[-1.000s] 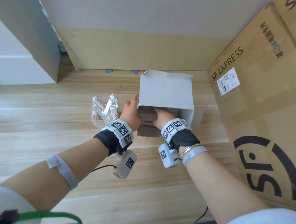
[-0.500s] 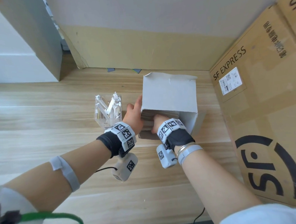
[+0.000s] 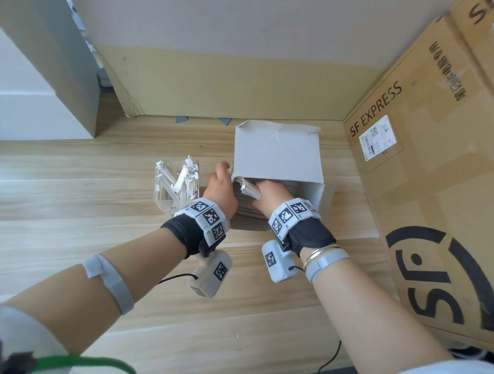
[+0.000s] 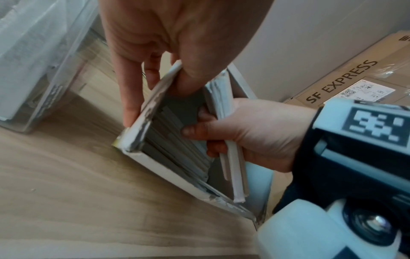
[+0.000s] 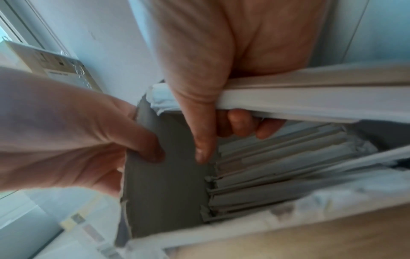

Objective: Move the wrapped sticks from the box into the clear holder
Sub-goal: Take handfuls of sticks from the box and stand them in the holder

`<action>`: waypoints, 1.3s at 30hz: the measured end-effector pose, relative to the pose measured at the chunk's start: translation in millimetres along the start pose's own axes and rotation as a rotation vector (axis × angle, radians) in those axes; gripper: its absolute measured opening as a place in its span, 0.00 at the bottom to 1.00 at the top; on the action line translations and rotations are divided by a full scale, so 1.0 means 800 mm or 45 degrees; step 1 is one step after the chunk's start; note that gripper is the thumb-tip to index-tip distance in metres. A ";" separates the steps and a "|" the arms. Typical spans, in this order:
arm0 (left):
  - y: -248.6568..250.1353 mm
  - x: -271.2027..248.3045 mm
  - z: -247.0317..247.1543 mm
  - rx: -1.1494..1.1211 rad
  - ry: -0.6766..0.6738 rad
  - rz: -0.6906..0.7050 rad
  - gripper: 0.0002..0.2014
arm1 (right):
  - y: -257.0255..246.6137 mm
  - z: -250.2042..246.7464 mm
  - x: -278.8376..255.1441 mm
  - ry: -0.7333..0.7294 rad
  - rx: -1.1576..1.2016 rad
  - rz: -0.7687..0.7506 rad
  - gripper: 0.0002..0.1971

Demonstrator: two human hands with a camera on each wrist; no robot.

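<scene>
A white cardboard box [image 3: 278,153] lies open on the wooden table, with several paper-wrapped sticks [image 5: 277,168] stacked inside. My left hand [image 3: 221,188] pinches the box's left wall [image 4: 153,106], thumb inside and fingers outside. My right hand [image 3: 269,192] is inside the box and grips a small bundle of wrapped sticks [image 4: 233,157], lifted above the stack [image 4: 177,147]. The clear holder [image 3: 178,188] stands just left of the box with several wrapped sticks [image 3: 187,176] leaning in it.
A big SF EXPRESS carton [image 3: 442,189] walls off the right side. A cardboard panel [image 3: 233,83] runs along the back and a white cabinet [image 3: 17,85] stands at the back left. Bare wooden table [image 3: 67,197] stretches left and toward me.
My right hand has closed on a bundle of sticks and raised it off the stack; white stick ends now show beside its thumb. The left hand keeps its hold on the box wall.
</scene>
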State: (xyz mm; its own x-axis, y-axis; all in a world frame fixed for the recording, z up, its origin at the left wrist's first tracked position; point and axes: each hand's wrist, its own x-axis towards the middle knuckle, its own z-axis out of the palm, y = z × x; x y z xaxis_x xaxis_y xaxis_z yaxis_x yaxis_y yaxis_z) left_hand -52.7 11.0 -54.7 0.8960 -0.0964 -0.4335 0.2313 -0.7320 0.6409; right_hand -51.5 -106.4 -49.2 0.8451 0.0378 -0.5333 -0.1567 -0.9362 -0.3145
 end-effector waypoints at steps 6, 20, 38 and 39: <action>0.011 0.005 -0.010 0.221 -0.031 -0.100 0.25 | -0.003 -0.010 -0.015 0.086 0.304 -0.101 0.12; 0.012 0.001 -0.027 0.381 -0.282 -0.151 0.39 | -0.015 -0.012 -0.013 0.341 0.973 -0.048 0.16; -0.044 0.002 -0.095 0.283 0.348 0.113 0.14 | -0.094 -0.021 0.001 0.432 1.397 -0.345 0.20; -0.050 0.002 -0.099 0.298 0.286 0.046 0.15 | -0.101 -0.022 0.001 0.425 1.437 -0.364 0.19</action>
State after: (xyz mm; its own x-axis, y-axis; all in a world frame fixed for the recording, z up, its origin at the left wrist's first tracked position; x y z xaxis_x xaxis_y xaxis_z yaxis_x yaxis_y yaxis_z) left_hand -30.2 93.6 -30.8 0.9693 0.0069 -0.2460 0.1277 -0.8686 0.4787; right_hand -28.9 -36.9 -10.4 0.9862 -0.0545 -0.1563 -0.1599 -0.0706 -0.9846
